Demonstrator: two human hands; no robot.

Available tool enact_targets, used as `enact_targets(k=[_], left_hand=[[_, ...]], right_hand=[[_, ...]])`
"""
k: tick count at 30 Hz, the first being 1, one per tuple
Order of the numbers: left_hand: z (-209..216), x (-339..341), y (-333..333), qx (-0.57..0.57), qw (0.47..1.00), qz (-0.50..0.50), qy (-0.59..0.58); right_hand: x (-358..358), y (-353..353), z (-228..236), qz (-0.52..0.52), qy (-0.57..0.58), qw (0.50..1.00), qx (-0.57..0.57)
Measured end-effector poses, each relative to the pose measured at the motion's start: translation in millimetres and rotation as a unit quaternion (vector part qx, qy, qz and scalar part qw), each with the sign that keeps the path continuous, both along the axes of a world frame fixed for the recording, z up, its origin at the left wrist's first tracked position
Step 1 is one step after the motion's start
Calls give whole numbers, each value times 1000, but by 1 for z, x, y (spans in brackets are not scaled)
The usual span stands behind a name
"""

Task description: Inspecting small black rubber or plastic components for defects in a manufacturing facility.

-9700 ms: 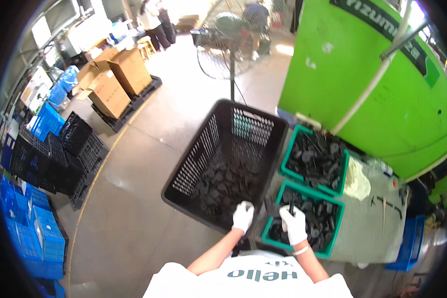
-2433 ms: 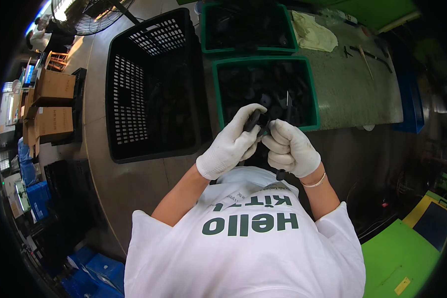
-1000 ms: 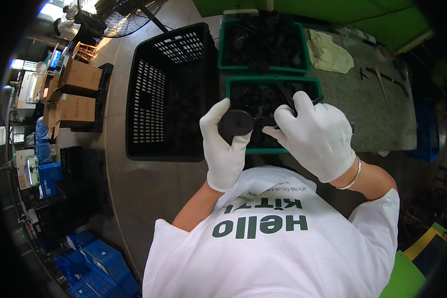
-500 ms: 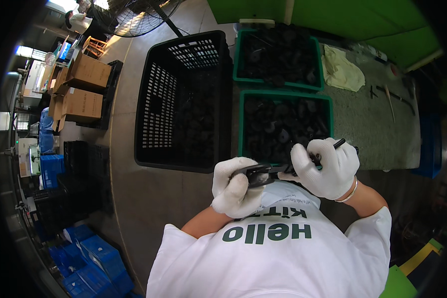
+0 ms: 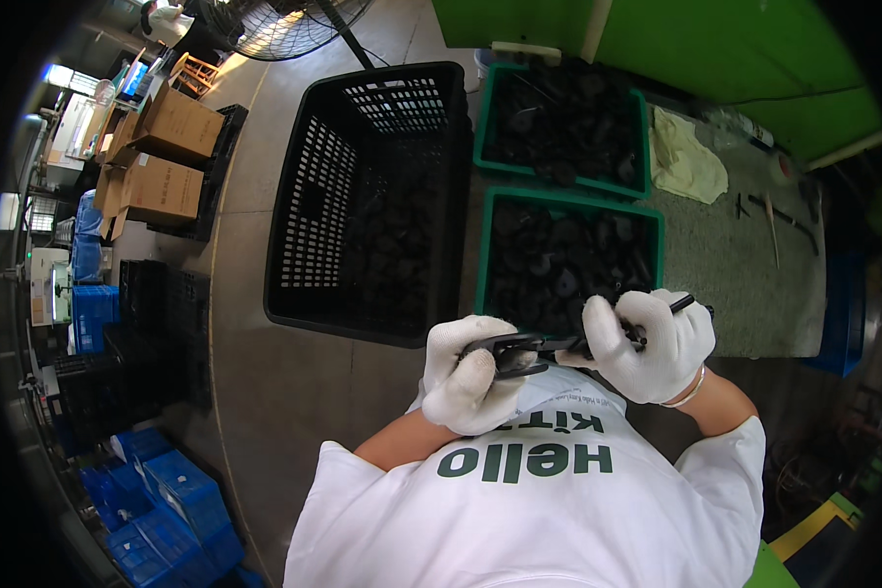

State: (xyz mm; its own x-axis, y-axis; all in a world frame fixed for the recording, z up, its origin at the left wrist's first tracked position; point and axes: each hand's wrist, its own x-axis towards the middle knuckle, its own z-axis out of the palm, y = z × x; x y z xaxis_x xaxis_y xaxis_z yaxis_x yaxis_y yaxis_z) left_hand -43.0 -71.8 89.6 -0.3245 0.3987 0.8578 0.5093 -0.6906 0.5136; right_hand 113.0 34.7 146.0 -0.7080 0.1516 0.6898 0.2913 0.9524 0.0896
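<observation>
A wide fisheye camera is looking down from the wearer's head.
It is sitting close above the white shirt (image 5: 534,514) and showing the tabletop (image 5: 735,279) farther off.

There are two hands (image 5: 472,380) (image 5: 652,345), two green bins (image 5: 656,250) (image 5: 642,147), one fan (image 5: 282,27) and one cloth (image 5: 686,159).

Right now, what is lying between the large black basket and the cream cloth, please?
In the head view, the farther green bin, heaped with dark parts, lies between the black basket and the cream cloth.
</observation>
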Motion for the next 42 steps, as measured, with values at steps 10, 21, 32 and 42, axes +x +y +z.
enact_targets(k=[10,21,32,42], left_hand=[[-1,-1,-2,-21,999,23,-17],[2,4,-10,-53,998,42,-7],[-3,13,-22,-84,996,43,-9],[-5,21,-22,-45,991,104,-73]], right_hand=[[-4,-1,-3,1,-12,1000,14],[-2,-10,-10,2,-23,999,-39],[-1,-9,-2,21,-2,1000,12],[1,-22,-25,8,-19,999,-36]])
